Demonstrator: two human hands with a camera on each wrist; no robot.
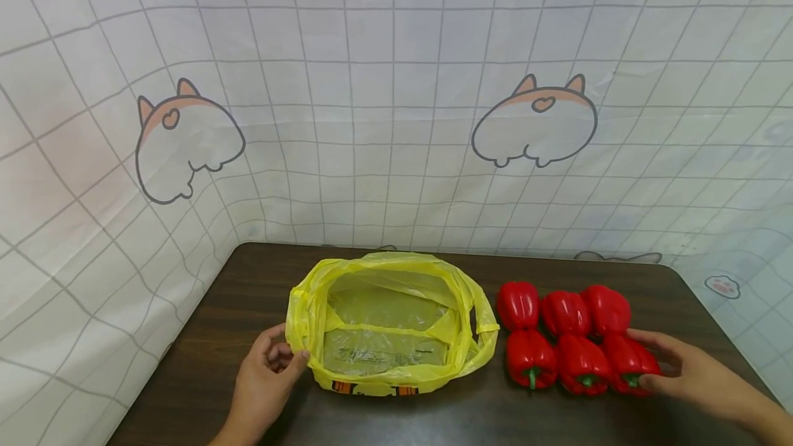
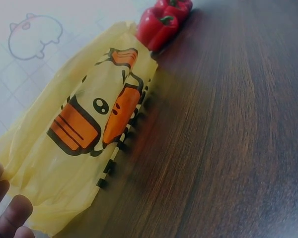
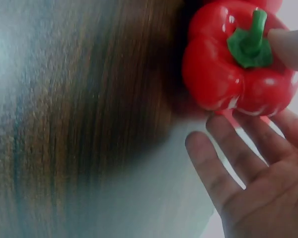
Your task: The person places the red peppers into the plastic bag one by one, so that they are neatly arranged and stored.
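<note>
A yellow plastic bag stands on the table with its mouth spread wide, its inside visible in the head view. My left hand is at the bag's left side, pinching the rim with thumb and fingers. In the left wrist view, fingers show at the edge of the bag, which has an orange and black cartoon print. My right hand reaches around the front-right red bell pepper. Its thumb lies beside the green stem in the right wrist view, and the other fingers extend loosely along the opposite side.
Several more red bell peppers sit in two close rows right of the bag, beside one of its handle loops. The dark wooden table ends at a white gridded cloth with cartoon drawings, which hangs behind and at both sides.
</note>
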